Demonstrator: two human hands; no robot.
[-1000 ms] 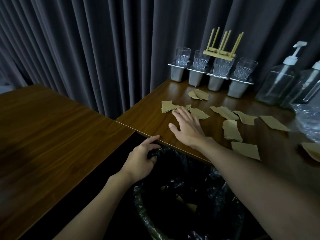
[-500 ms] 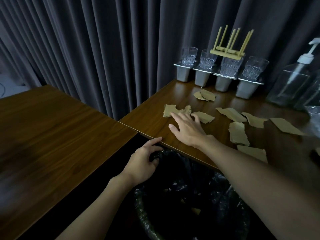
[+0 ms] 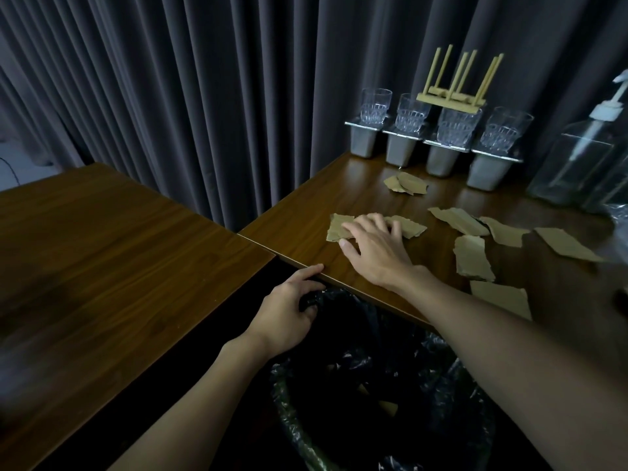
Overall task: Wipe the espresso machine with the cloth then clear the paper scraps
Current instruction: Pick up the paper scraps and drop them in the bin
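Paper scraps (image 3: 474, 258): torn brown pieces scattered across the bench (image 3: 306, 212), from near its left edge to its right side; a few lie inside the bin bag (image 3: 452, 375). Right hand (image 3: 377, 248): fingers lightly bent, tips pressing on scraps near the left front corner, thumb splayed on the wood. Left hand (image 3: 289, 312): curled round the bag's rim below the front edge, forefinger touching that edge. Glasses (image 3: 411, 113): back edge, on metal holders (image 3: 401, 153).

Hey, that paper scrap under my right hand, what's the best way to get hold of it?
The scrap lies flat and thin on the table, no raised edge showing. I'd come from above: press its middle with the right hand, drag it to the near table edge, then pinch the part that overhangs the bin.
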